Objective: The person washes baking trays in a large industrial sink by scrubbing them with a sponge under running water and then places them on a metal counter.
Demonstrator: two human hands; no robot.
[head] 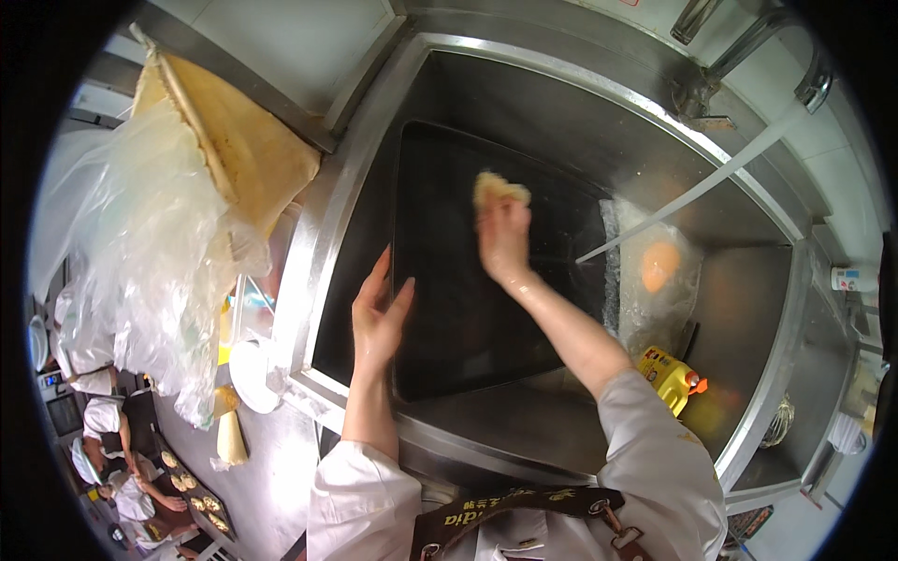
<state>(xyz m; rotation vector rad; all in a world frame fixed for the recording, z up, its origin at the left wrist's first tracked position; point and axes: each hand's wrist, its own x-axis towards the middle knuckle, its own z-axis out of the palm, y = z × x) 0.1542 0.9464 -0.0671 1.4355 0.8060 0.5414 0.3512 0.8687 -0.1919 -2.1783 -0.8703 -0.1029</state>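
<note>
A large black baking tray (456, 336) is propped inside a stainless steel sink (547, 98). My left hand (375, 322) holds the tray by its left edge, thumb on the near face and fingers on the other side. In my right hand (505, 238) is a pale yellow sponge or cloth (491, 185), pressed to the upper middle of the tray. Both are blurred by motion. Water (701, 184) runs from the faucet (814, 88) onto the tray's right part. My wrists look wet.
Right of the tray are a clear plastic sheet or bag (677, 312), an orange egg-shaped thing (659, 266) and a yellow detergent bottle (663, 379). A whisk (777, 421) lies in the neighbouring basin. Plastic bags (168, 280) hang at left; co-workers (133, 498) stand beyond.
</note>
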